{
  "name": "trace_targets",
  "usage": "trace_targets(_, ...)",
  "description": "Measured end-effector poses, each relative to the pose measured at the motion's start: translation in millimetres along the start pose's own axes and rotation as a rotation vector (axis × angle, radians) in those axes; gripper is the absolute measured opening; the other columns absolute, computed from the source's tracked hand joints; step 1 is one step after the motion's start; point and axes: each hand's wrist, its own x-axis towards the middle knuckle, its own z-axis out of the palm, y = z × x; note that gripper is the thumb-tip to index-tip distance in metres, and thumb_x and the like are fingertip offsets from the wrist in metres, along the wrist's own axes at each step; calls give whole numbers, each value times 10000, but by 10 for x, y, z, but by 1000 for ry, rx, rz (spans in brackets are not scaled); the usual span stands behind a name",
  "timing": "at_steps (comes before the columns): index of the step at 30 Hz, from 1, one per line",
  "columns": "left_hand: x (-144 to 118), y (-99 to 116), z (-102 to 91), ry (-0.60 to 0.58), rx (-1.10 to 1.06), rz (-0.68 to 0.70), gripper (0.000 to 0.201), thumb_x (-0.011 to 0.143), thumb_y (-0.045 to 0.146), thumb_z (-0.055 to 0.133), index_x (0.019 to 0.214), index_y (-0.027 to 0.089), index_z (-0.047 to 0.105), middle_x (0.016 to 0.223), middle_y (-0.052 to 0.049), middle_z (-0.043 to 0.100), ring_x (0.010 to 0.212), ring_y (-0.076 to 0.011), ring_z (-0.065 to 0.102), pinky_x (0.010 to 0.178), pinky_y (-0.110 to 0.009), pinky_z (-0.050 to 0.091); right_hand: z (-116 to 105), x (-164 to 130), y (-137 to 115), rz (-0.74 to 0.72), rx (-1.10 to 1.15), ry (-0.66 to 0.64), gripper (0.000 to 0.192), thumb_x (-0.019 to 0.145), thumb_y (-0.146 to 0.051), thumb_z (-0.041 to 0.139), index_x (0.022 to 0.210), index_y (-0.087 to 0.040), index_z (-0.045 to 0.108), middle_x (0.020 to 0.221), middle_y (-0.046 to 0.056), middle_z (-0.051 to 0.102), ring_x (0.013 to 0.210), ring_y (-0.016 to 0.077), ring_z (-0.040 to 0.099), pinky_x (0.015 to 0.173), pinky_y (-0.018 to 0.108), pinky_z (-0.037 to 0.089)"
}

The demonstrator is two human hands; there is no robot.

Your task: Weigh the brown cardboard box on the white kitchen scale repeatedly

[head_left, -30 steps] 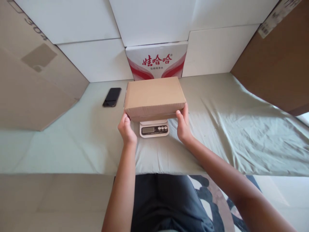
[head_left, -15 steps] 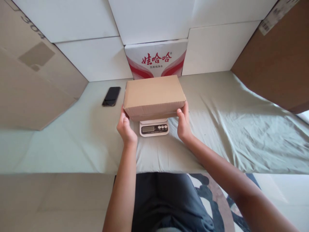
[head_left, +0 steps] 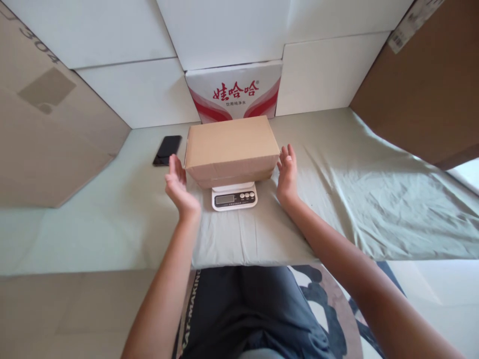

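Observation:
A closed brown cardboard box (head_left: pixel 232 144) rests on a white digital kitchen scale (head_left: pixel 234 205), covering its weighing plate. Only the scale's front shows, with a small grey display and a few round buttons. My left hand (head_left: pixel 179 187) is off the box's left side, fingers raised and holding nothing. On the other side, my right hand (head_left: pixel 287 174) stands upright close to the box's right edge, its fingers apart from one another; whether a fingertip still touches the cardboard I cannot tell.
A black smartphone (head_left: pixel 167 150) lies left of the box on the pale green cloth (head_left: pixel 119 214). Behind stands a white and red carton (head_left: pixel 234 92) against white panels. Large cardboard sheets (head_left: pixel 48 114) flank the left, with a brown carton (head_left: pixel 422 89) on the right.
Both hands have let go of the cardboard box and moved outward, the left one farther. The box stays on the scale. The view has shifted slightly.

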Motion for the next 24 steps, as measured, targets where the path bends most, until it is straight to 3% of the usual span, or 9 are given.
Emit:
trace_targets(4,203,-108,-76,-117,73,80,829,984,787,367,1554,232,603,1719,-97,501,1646,-280,394,1321,-410,353,-8,15,59,-3,-22,-12,872,919,-774,496,1663,-346,339,1825,36,317,1721,273,276,1425,564,179)
trace_targets(10,278,-357,-192,-43,44,34,881,1003,810,226,1580,238,566,1746,-132,453,1647,-275,395,1327,-437,342,-7,16,68,8,-6,-15,844,928,-744,493,1646,-321,359,1789,51,395,1688,267,357,1419,560,213)
trace_targets(17,244,-292,-132,-70,35,7,899,995,826,236,1565,221,580,1726,-133,484,1636,-281,415,1305,-426,378,0,22,53,23,12,-9,837,901,-750,516,1606,-311,418,1740,63,475,1655,270,419,1402,545,285)
trace_targets(24,172,-232,-139,-76,15,-83,1024,922,931,148,1563,265,589,1738,-108,472,1620,-291,441,1302,-410,383,9,-17,-47,29,11,-45,868,877,-777,524,1615,-334,417,1749,32,468,1669,271,397,1423,540,252)
